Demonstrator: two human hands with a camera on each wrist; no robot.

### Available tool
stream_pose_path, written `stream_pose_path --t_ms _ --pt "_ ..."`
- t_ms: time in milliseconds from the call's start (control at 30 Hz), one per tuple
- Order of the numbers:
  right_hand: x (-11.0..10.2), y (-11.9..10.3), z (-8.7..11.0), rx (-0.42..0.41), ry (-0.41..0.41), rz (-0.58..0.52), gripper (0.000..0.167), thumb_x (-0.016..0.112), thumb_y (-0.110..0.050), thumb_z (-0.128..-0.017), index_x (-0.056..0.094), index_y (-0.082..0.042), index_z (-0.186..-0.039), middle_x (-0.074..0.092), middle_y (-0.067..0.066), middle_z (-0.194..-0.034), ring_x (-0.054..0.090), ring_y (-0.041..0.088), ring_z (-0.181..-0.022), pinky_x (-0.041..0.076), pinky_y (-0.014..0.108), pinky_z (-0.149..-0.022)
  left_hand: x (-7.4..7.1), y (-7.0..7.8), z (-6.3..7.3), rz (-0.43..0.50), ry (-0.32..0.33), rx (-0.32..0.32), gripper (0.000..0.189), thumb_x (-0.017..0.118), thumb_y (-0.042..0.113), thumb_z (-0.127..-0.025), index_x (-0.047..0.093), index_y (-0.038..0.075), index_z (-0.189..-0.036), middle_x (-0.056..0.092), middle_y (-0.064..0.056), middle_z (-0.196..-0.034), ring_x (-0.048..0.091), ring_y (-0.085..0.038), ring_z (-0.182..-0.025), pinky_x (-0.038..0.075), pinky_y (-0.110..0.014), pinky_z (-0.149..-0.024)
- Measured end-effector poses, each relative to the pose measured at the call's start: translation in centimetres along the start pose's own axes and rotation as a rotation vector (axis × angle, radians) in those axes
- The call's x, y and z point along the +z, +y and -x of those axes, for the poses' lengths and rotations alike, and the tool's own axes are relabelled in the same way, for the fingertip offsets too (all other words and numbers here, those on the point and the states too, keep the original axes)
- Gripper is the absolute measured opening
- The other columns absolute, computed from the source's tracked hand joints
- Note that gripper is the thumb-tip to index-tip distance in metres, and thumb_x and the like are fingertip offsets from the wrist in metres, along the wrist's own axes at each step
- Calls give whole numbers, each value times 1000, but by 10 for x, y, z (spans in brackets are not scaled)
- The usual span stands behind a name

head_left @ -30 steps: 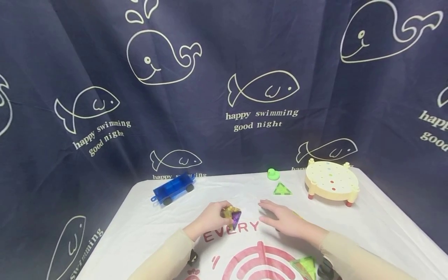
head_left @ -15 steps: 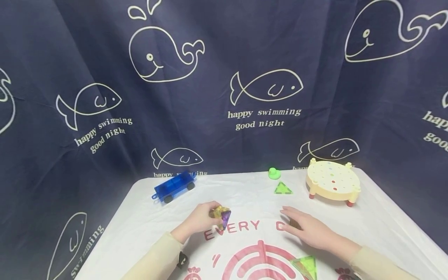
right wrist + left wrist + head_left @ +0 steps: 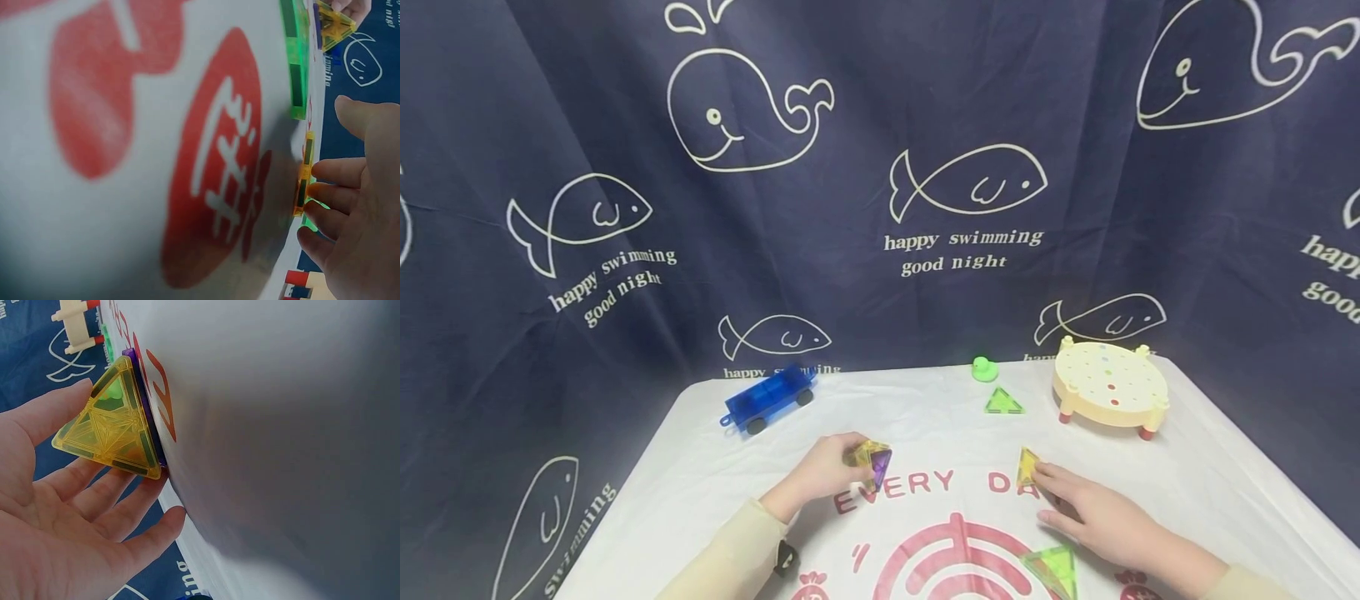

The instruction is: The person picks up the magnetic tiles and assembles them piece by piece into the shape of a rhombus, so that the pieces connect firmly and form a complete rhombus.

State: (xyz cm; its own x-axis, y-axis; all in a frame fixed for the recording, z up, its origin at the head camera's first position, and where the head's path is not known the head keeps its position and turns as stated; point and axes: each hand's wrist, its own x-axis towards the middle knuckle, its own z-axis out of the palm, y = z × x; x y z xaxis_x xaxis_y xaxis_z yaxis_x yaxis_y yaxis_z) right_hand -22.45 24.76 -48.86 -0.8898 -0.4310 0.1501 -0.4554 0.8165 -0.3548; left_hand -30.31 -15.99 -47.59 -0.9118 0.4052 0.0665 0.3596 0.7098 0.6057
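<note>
Head view shows the left hand point(image 3: 829, 468) with its thumb and fingers gripping a small block of joined triangular magnetic tiles, its yellow part nearest those fingers and a purple triangular tile point(image 3: 880, 470) on the side facing the right hand point(image 3: 1101, 512). Left wrist view has the yellow triangular tile point(image 3: 106, 428) of that block between the thumb at its upper edge and the fingers along its lower edge; whether the block touches the table point(image 3: 917, 404) cannot be told. Right-hand fingers are spread and loosely extended, thumb well apart from them, gripping nothing; their tips lie against the edge of a loose yellow triangular tile point(image 3: 1026, 468), though contact is hard to confirm. Just to the near side of the right thumb lies a green triangular tile point(image 3: 1054, 570). Beyond the right fingers sits another green triangular tile point(image 3: 1004, 403), with a green toy duck point(image 3: 985, 371) just past it; farther to the right of those fingers stands a round cream toy table point(image 3: 1108, 385) with red-tipped legs. Beyond and to the left of the left fingers is a translucent blue toy wagon point(image 3: 769, 398) on dark wheels.
</note>
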Motion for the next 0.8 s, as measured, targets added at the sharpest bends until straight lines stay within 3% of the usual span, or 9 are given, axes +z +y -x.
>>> stream_pose_path --t_ms 233,467,800 --pt "2 -1 -1 28 -43 -10 65 63 -54 -96 63 -4 -138 56 14 -146 54 36 -132 47 55 -102 -1 0 1 2 -5 -2 45 83 20 -82 70 5 -122 73 -10 -111 66 -31 -104 50 -56 -97" --pt "4 -8 -9 -25 -35 -19 62 60 -51 -99 62 -4 -139 55 13 -147 53 36 -133 47 55 -102 -4 2 2 7 -12 4 49 83 21 -81 69 2 -124 72 -14 -116 65 -36 -111 48 -57 -101" --pt "12 -26 -32 -85 -139 -89 62 57 -48 -101 57 -3 -144 49 15 -153 48 36 -138 44 57 -106 -5 0 3 22 -39 -2 52 82 22 -82 68 1 -126 71 -16 -119 64 -38 -115 47 -59 -102"
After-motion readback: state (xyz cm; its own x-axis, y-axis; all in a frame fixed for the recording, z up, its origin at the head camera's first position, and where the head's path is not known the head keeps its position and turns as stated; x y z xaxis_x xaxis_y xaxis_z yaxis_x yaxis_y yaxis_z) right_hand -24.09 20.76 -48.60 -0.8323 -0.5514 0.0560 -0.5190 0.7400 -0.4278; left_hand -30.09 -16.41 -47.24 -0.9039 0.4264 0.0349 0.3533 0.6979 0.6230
